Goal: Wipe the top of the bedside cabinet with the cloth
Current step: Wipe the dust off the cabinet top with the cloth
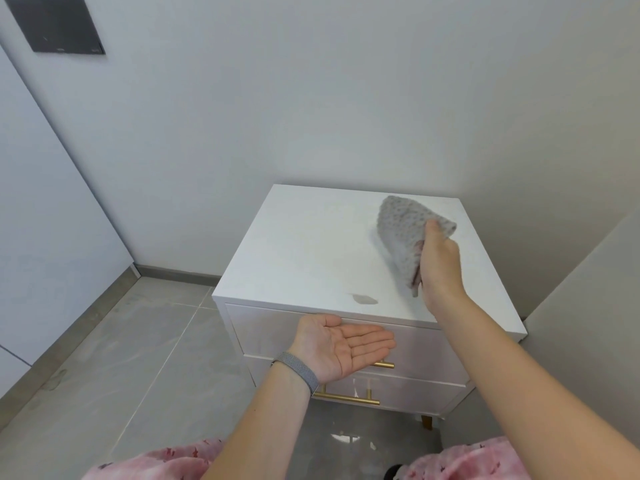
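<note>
**Cloth on cabinet top, right hand gripping; left hand cupped at front edge**

Surroundings: one white bedside cabinet (304, 244) stands against a pale wall (311, 98), on a grey tiled floor (121, 358). A beige upholstered panel (588, 289) rises just beside the cabinet on the right. Far left, up on the wall, one dark rectangular plate (55, 26). A white door or panel (38, 220) runs along the left side. Grey skirting follows the wall base.

Cabinet front: two drawers, each with one gold bar handle; the lower handle (346, 398) is in plain view, the upper one mostly hidden behind the left hand. One gold leg (427, 421) visible at the near right corner.

Top surface: one small grey smudge (364, 298) near the front edge, otherwise white. One grey textured cloth (403, 233) lies bunched on the right part of the top, towards the far side.

Hands: right hand (438, 268) is clenched around the cloth, its thumb over the fabric. Left hand (343, 344) is relaxed, palm up, fingers straight, holding nothing, just below the front edge of the top, beneath the smudge. One grey woven band (300, 370) on the left wrist.

Near edge: pink patterned garment (166, 462) at both lower corners.
</note>
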